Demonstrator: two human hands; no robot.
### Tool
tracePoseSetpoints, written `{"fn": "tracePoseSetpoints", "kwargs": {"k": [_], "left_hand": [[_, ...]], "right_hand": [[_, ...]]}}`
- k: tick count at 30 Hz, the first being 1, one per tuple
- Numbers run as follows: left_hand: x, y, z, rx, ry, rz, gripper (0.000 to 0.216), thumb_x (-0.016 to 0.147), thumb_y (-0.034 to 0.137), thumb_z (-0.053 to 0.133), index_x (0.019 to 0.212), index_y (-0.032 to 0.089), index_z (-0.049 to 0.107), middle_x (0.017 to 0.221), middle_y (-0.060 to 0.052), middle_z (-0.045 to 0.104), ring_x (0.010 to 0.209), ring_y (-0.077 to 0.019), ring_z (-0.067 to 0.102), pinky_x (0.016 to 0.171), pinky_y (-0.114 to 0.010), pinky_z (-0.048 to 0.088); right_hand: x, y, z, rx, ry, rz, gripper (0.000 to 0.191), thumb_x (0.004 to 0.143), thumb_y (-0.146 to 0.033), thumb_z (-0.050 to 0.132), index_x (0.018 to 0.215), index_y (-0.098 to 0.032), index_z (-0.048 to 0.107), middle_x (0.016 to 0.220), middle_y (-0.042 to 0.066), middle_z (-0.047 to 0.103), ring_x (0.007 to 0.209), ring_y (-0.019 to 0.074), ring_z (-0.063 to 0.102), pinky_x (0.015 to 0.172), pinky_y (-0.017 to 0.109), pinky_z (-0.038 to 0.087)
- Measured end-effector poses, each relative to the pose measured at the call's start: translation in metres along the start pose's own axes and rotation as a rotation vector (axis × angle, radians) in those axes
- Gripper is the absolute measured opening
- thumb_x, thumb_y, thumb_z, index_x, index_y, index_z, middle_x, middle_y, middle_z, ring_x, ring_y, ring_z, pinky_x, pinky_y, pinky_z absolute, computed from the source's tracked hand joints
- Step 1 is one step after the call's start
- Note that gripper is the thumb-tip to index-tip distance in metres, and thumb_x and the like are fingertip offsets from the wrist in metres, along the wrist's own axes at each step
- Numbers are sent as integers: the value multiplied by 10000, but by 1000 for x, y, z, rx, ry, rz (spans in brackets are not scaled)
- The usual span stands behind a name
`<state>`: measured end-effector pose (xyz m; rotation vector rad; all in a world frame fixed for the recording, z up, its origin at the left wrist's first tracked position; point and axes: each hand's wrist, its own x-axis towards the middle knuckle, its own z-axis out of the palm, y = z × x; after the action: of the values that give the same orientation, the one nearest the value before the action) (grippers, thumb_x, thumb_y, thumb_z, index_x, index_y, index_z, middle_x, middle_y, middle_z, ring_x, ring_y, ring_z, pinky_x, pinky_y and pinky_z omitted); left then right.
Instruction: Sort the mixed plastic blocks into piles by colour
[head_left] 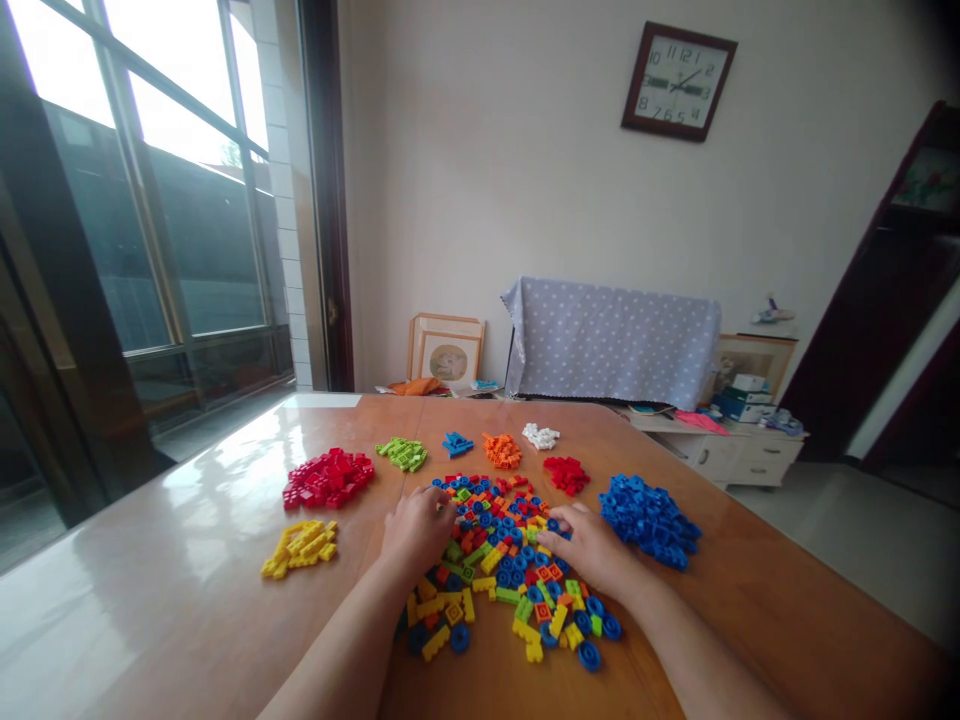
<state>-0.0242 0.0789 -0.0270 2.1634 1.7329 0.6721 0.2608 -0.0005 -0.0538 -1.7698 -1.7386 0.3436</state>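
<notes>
A mixed heap of small plastic bricks (504,560) in blue, yellow, red, green and orange lies on the wooden table (187,600) in front of me. My left hand (415,528) rests on the heap's left side with its fingers curled down into the bricks. My right hand (589,545) lies on the heap's right side, fingertips pressed among blue pieces. What either hand holds is hidden under the fingers. Sorted piles surround the heap: red (328,479), yellow (301,547), green (403,453), a few blue (456,444), orange (502,450), white (541,435), a second red (566,474) and a big blue pile (649,519).
Beyond the table's far edge stands a piece of furniture under a dotted grey cloth (611,340), with framed pictures (447,350) leaning on the wall and a low white cabinet (731,450) with clutter. A large window (150,200) fills the left side.
</notes>
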Motion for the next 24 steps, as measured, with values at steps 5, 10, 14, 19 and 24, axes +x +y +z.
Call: {"fn": "tracePoseSetpoints", "kwargs": {"k": [5, 10, 14, 19, 24], "left_hand": [[-1, 0, -1, -11, 6, 13, 292, 900, 444, 483, 988, 277, 706, 1134, -50, 697, 1047, -248, 620, 813, -311, 446], [-1, -2, -1, -11, 19, -2, 295, 916, 423, 469, 1008, 278, 708, 1129, -51, 703, 1073, -241, 614, 866, -315, 442], [0, -5, -1, -3, 27, -24, 291, 923, 410, 454, 998, 271, 699, 1131, -63, 698, 1070, -243, 614, 860, -318, 445], [0, -6, 0, -29, 12, -31, 274, 925, 359, 448, 1016, 254, 684, 1134, -76, 684, 1044, -229, 622, 827, -295, 448], [-1, -4, 1, -2, -10, -42, 283, 928, 337, 438, 1053, 236, 670, 1153, -95, 668, 1074, -236, 616, 844, -303, 454]], "right_hand": [[0, -6, -5, 27, 193, -16, 514, 861, -611, 559, 1114, -187, 699, 1004, 95, 642, 926, 230, 632, 849, 353, 505], [-13, -26, -24, 60, 217, -19, 569, 867, -640, 538, 1214, -206, 662, 1221, 124, 617, 1110, 267, 612, 956, 383, 499], [-45, -41, -30, -33, 6, -84, 710, 872, -640, 530, 1485, -294, 436, 1584, 76, 339, 1456, 299, 312, 1188, 445, 287], [-84, -42, -15, -198, -255, -71, 911, 808, -671, 593, 1574, -379, 195, 1667, -15, 65, 1525, 342, -6, 1227, 535, 122], [-84, -49, 1, -272, -299, -119, 925, 829, -684, 555, 1577, -393, 95, 1664, -39, -8, 1518, 352, -61, 1226, 560, 72]]}}
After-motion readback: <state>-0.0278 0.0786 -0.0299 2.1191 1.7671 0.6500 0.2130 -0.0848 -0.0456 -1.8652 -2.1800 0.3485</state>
